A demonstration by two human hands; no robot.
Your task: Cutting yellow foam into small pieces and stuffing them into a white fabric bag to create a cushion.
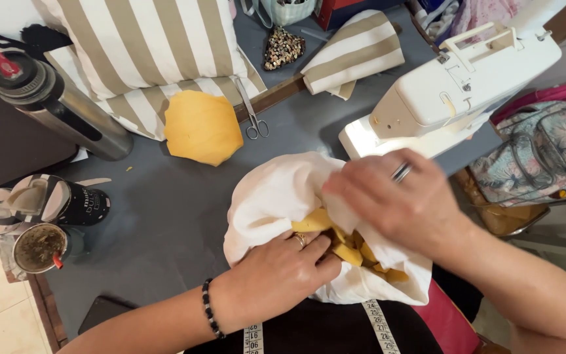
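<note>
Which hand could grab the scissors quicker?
Probably the left hand. The scissors lie up and to the left on the grey table, on that hand's side. The right hand grips the white cloth cover farther right.

Beyond your hands, the grey table [165,216] carries a yellow foam piece [202,126], scissors [251,111], and sewing machine [453,88]; steel flask [54,101] far left.

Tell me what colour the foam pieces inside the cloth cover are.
Yellow foam pieces fill the white cloth cover, seen clearly in the head view.
</note>
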